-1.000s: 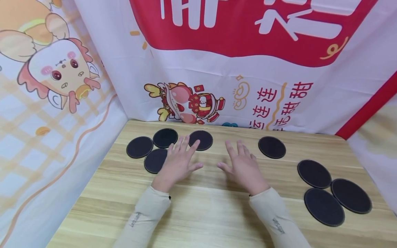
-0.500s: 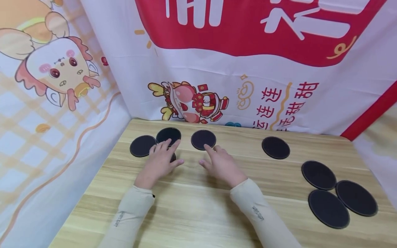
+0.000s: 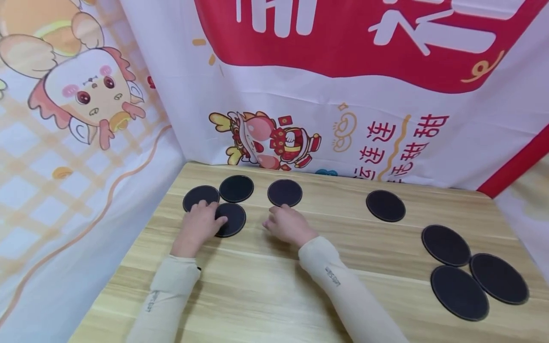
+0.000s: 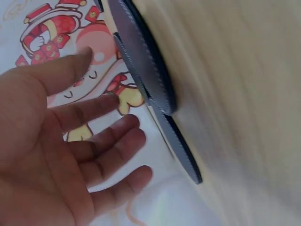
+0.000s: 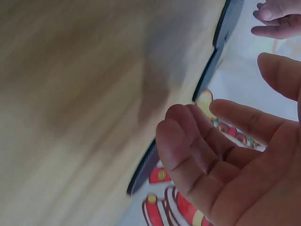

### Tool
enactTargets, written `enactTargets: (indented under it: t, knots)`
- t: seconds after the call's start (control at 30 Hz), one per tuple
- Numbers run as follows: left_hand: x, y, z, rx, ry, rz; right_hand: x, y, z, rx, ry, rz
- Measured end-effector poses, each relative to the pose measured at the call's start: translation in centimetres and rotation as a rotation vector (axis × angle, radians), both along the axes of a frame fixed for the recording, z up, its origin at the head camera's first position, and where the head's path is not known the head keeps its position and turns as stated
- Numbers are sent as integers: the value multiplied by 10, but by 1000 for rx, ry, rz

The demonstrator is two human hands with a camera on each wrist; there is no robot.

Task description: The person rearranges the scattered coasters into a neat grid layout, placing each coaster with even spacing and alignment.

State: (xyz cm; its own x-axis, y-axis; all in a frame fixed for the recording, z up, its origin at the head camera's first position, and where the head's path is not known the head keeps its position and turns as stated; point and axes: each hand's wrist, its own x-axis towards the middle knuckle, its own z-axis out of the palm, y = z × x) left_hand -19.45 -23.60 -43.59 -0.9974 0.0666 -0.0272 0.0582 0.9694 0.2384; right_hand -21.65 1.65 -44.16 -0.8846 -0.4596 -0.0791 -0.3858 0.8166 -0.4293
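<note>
Flat round black coasters with stitched rims lie on the wooden table. Three cluster at the far left: a left one [image 3: 196, 194], a back one [image 3: 237, 188] and a front one [image 3: 233, 220]. My left hand [image 3: 195, 228] hovers over the left and front coasters and partly covers them; its fingers are relaxed and hold nothing. A single coaster [image 3: 285, 192] lies right of that cluster. My right hand [image 3: 289, 226] is at its near edge, fingertips overlapping the rim in the head view. In the right wrist view its fingers [image 5: 181, 150] are loosely bent, with nothing in them.
Another lone coaster [image 3: 385, 206] lies right of centre. Three more touch at the right: a back one [image 3: 446, 245], a right one [image 3: 499, 278] and a front one [image 3: 460, 292]. Printed cloth [image 3: 334, 85] hangs along the table's back edge [image 3: 334, 178] and left side.
Both hands have moved left: the left one from beside the single coaster to the left cluster, the right one from open table to that single coaster. The coasters keep their arrangement.
</note>
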Motion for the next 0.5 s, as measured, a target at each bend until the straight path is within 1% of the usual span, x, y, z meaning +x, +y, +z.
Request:
enactTargets:
  t: [0.13, 0.27, 0.37, 0.5]
  knots:
    - [-1, -5, 0, -12, -81, 74, -4, -21, -7, 5, -31, 40]
    - [-2, -6, -4, -9, -144, 128, -7, -40, -14, 18, -59, 27]
    - [-3, -6, -8, 0, -167, 156, -8, -52, -17, 14, -82, 11]
    - [-4, -2, -12, 26, -164, 175, -7, -64, -19, -10, -104, 20]
